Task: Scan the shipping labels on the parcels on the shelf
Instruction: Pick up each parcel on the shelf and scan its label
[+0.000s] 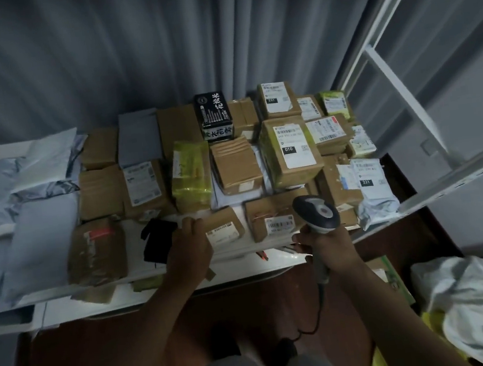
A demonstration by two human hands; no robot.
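A person's right hand (323,241) grips a corded barcode scanner (318,215), its head over a labelled cardboard parcel (272,220) at the front edge of a crowded white shelf (245,269). The left hand (188,246) holds a neighbouring small parcel (223,231), fingers curled over its top edge.

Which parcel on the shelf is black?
The upright black box with white characters, back row middle. Every other parcel is brown cardboard, grey or white mailer, or yellow-green wrapped.

The room was dim and bluish. The brightest spot was the white shelf's front edge (245,269). The grey curtain (93,48) looked smeared and blurry. Straight lines bent near the edges. The floor was dark.
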